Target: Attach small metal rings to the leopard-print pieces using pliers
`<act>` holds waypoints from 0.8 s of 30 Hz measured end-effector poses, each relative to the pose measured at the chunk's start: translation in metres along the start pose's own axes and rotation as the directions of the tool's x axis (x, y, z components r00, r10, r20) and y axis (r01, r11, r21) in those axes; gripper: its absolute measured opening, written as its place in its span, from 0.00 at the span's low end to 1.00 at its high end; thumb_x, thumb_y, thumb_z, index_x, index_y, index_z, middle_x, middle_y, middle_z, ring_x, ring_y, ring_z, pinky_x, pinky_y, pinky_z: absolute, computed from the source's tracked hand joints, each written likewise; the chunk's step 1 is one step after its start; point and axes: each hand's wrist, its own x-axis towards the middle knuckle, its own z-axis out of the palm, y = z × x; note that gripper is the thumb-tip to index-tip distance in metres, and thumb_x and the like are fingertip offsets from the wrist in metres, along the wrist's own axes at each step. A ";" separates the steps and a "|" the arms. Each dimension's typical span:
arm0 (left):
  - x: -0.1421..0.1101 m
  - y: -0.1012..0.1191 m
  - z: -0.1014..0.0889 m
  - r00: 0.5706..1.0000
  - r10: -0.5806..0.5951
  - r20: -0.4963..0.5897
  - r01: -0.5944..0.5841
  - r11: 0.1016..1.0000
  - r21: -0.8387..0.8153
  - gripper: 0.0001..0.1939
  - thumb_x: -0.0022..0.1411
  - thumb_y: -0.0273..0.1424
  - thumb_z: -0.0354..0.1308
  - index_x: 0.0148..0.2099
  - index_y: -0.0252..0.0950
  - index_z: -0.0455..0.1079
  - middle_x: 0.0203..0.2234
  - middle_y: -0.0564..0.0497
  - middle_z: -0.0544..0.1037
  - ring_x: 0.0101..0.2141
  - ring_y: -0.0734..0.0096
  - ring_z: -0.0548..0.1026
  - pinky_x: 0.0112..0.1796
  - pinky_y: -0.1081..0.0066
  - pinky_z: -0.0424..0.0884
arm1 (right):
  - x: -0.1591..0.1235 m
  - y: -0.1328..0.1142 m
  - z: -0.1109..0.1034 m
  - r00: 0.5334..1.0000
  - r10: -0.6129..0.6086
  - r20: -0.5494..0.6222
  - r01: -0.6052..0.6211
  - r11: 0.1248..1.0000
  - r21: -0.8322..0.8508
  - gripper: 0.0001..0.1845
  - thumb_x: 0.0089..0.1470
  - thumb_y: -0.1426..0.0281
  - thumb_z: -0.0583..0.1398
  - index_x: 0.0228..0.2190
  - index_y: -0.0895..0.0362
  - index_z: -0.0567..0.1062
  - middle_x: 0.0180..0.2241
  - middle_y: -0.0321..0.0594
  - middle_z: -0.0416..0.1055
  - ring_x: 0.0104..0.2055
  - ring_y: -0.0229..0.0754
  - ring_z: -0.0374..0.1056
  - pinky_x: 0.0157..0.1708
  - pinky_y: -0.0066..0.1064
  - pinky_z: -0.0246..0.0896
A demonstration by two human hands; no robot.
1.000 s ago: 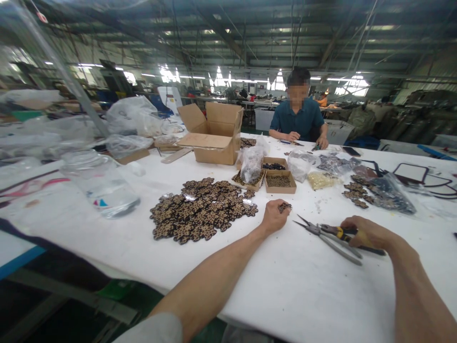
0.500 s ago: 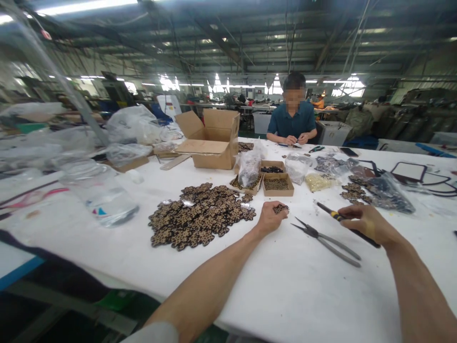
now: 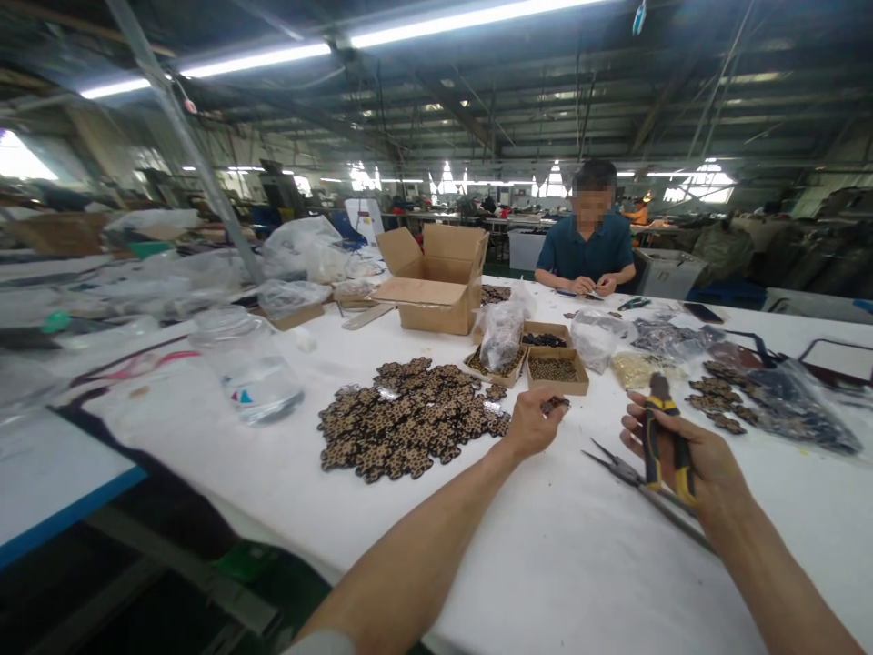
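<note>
Yellow-blk pliers point(image 3: 652, 448) just swung upright in R hand point(image 3: 713, 462), so jaws now point up; fingers loosely spread behind handles. L hand point(image 3: 532, 426) grip pinches small patterned pc point(image 3: 556, 404) nr tabletop point(image 3: 518, 564). Front box point(image 3: 563, 387) has brownish bits point(image 3: 554, 368), rear box point(image 3: 567, 335) blk bits point(image 3: 542, 340)

Roofed over with dark metal beams point(image 3: 464, 118). Lit by long, bright tube lights point(image 3: 477, 20) overhead and by glowing windows point(image 3: 702, 185) along the far side. Crossed at left by a slanting metal post point(image 3: 185, 136). Furnished with a white-topped bench point(image 3: 546, 546), a blue-edged table point(image 3: 61, 468) beside it, and cluttered tables point(image 3: 538, 221) farther back. Finished below with a dark green floor point(image 3: 300, 578).
</note>
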 end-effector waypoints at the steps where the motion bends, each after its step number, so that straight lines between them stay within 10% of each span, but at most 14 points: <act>1: 0.000 0.000 -0.001 1.000 0.005 0.004 -0.005 1.000 -0.009 0.07 0.60 0.31 0.59 0.37 0.32 0.75 0.29 0.49 0.76 0.31 0.73 0.71 0.34 0.74 0.66 | 0.001 0.003 0.000 0.999 -0.003 -0.048 0.002 1.000 -0.024 0.14 0.54 0.66 0.62 0.43 0.56 0.73 0.38 0.42 0.72 0.39 0.45 0.71 0.40 0.37 0.72; 6: 0.002 -0.002 -0.003 0.999 0.038 0.028 -0.036 0.996 -0.083 0.07 0.61 0.29 0.59 0.39 0.32 0.75 0.31 0.48 0.76 0.31 0.73 0.70 0.34 0.74 0.66 | 0.004 0.011 -0.003 0.988 -0.023 -0.152 -0.052 0.880 -0.472 0.20 0.53 0.56 0.64 0.38 0.60 0.73 0.28 0.45 0.73 0.27 0.46 0.70 0.22 0.33 0.65; 12: 0.006 -0.002 -0.003 0.996 0.045 0.080 -0.032 0.987 -0.159 0.08 0.61 0.32 0.60 0.40 0.32 0.76 0.33 0.47 0.77 0.34 0.71 0.72 0.34 0.74 0.66 | 0.001 -0.010 -0.022 0.910 -0.415 -0.017 0.121 0.303 -0.945 0.26 0.55 0.49 0.60 0.45 0.57 0.72 0.33 0.45 0.75 0.32 0.48 0.71 0.29 0.34 0.65; 19: 0.009 0.002 -0.002 0.995 0.006 0.099 0.014 0.979 -0.205 0.10 0.60 0.33 0.61 0.40 0.31 0.77 0.33 0.46 0.78 0.35 0.69 0.73 0.37 0.72 0.67 | 0.020 0.016 -0.040 0.836 -0.455 0.307 0.191 -0.283 -0.940 0.24 0.62 0.63 0.51 0.58 0.56 0.62 0.45 0.49 0.68 0.45 0.53 0.66 0.43 0.41 0.63; 24: 0.008 0.004 -0.003 0.994 0.009 0.109 0.013 0.980 -0.199 0.10 0.59 0.33 0.61 0.39 0.31 0.77 0.32 0.47 0.78 0.35 0.69 0.73 0.38 0.71 0.68 | 0.024 0.029 -0.048 0.818 -0.427 0.387 0.208 -0.407 -0.889 0.31 0.58 0.71 0.52 0.62 0.55 0.54 0.52 0.50 0.62 0.52 0.55 0.60 0.50 0.44 0.62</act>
